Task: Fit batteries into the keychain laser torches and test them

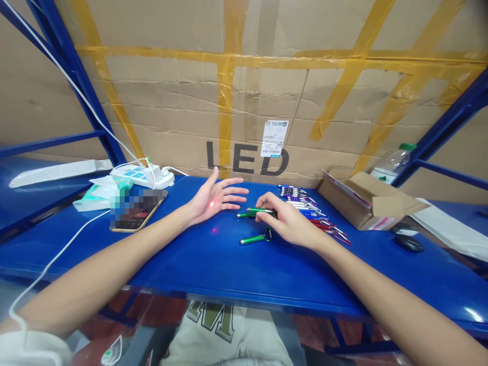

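Note:
My left hand point(218, 198) is raised over the blue table, palm turned toward the right, fingers stretched out and holding nothing. A bright red light spot point(212, 204) shows on its palm. My right hand point(284, 218) pinches a slim green laser pointer point(256, 209) that points left toward the palm. Just below it is a second green pointer point(244, 215); whether the hand also grips this one I cannot tell. Nearer to me, another green laser pointer point(252, 239) with a carabiner clip lies on the table. Beyond my right hand are rows of purple, silver, blue and red pointers point(305, 205).
At right stand an open cardboard box point(358, 203), a black mouse point(408, 243) and a bottle point(394, 161). On the left are a phone point(137, 216), a tissue pack point(102, 193) and a white power strip point(141, 174) with cables. A large cardboard sheet point(171, 112) backs the blue table point(213, 269).

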{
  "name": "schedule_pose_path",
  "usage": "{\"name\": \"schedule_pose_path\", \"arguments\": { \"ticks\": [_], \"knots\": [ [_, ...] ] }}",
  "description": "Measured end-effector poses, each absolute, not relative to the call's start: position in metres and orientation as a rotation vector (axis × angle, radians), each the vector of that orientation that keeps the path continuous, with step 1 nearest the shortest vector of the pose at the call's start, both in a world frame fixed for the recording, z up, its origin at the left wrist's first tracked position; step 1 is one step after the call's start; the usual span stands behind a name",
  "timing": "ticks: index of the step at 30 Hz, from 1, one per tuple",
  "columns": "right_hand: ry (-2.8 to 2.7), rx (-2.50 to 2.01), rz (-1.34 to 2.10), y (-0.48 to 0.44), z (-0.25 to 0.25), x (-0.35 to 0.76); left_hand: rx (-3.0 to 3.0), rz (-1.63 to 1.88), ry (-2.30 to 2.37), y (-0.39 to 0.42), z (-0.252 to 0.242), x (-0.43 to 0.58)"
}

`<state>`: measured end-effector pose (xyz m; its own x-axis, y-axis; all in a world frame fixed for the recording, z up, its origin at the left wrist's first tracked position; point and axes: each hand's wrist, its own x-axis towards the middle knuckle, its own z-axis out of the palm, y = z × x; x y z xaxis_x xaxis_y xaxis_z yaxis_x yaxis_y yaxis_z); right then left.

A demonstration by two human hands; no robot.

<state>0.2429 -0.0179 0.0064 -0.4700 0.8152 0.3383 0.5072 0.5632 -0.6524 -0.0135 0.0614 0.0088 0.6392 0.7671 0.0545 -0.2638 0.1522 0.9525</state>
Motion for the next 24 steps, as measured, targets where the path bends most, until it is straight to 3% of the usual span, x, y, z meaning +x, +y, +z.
{"name": "schedule_pose_path", "arguments": {
  "ticks": [5,24],
  "knots": [
    [-2.341,-1.054,0.451,-0.0156,0.0019,0.2435,1.213,0.792,0.512,0.0603,0.0091,-0.0131],
    [-2.468,-0.981,0.581,-0.0192,0.0031,0.2401,1.224,0.786,0.528,0.0600,0.0096,-0.0135]
  ]
}}
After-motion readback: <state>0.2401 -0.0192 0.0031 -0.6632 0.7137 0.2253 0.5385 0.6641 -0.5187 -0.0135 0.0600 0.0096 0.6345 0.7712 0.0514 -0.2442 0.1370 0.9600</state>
